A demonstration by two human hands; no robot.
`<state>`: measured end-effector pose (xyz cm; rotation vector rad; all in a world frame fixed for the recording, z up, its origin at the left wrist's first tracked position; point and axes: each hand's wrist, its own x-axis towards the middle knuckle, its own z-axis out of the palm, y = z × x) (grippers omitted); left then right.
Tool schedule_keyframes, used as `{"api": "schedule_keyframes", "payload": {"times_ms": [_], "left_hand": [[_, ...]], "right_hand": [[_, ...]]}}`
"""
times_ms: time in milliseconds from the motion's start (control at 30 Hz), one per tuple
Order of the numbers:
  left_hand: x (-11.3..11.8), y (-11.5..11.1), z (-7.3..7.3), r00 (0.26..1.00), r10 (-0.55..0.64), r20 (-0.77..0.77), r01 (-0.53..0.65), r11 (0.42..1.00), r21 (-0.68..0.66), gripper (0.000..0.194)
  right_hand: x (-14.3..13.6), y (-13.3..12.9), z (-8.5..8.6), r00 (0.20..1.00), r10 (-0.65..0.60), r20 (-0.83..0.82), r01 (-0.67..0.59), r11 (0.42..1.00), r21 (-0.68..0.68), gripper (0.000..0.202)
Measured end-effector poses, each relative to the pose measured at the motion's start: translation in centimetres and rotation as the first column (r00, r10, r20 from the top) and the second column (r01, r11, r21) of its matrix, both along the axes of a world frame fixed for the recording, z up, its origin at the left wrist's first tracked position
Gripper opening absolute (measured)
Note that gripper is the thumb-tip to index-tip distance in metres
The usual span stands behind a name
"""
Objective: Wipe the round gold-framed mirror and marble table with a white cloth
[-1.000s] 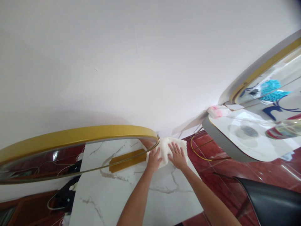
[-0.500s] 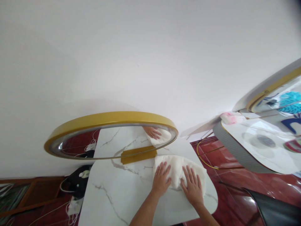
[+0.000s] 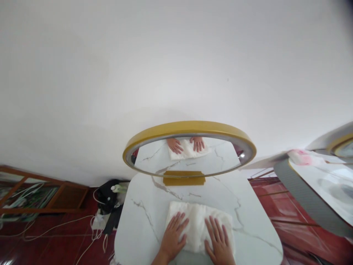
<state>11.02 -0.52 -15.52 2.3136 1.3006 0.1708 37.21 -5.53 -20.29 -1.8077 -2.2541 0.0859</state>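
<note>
A white cloth lies spread on the white marble-patterned tabletop. My left hand rests flat on the cloth's left part with its fingers spread. On the right part, my right hand presses down in the same way, fingers apart. Behind the cloth stands a round mirror with a gold frame, on a gold base. Both hands and the cloth are reflected in its glass.
A second white table stands at the right, with a pink-and-white packet on it. On the red floor at the left are white cables, a black bag and a wooden cabinet. A white wall rises behind.
My view has turned to the right. Both hands have moved the cloth from the table's right end leftward and toward me, to the middle in front of the mirror.
</note>
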Motion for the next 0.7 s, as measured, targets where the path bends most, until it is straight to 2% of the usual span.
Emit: {"api": "schedule_keyframes", "payload": {"times_ms": [200, 333, 400, 500, 700], "left_hand": [[-8.4, -2.6, -0.8, 0.987, 0.086, -0.136, -0.052, 0.97, 0.236, 0.067], [-11.4, -4.2, -2.4, 0.975, 0.138, -0.172, -0.062, 0.92, 0.387, 0.063], [-11.8, -4.3, -3.0, 0.973, 0.138, -0.183, -0.052, 0.91, 0.412, 0.062], [-11.5, -3.2, -3.2, 0.972, 0.146, -0.183, -0.066, 0.922, 0.383, 0.064], [-9.6, 2.2, -2.3, 0.974, 0.192, -0.123, -0.15, 0.946, 0.286, 0.065]], "right_hand": [[-6.3, 2.1, 0.5, 0.96, 0.278, 0.027, -0.277, 0.96, -0.038, 0.075], [-9.7, 3.3, 0.7, 0.931, 0.364, 0.0, -0.364, 0.929, -0.065, 0.08], [-10.6, 3.7, 0.6, 0.93, 0.367, -0.008, -0.366, 0.928, -0.071, 0.079], [-11.3, 4.2, 0.4, 0.945, 0.327, 0.0, -0.326, 0.941, -0.087, 0.074], [-11.8, 7.6, 0.8, 0.994, 0.108, 0.031, -0.103, 0.988, -0.117, 0.067]]}}
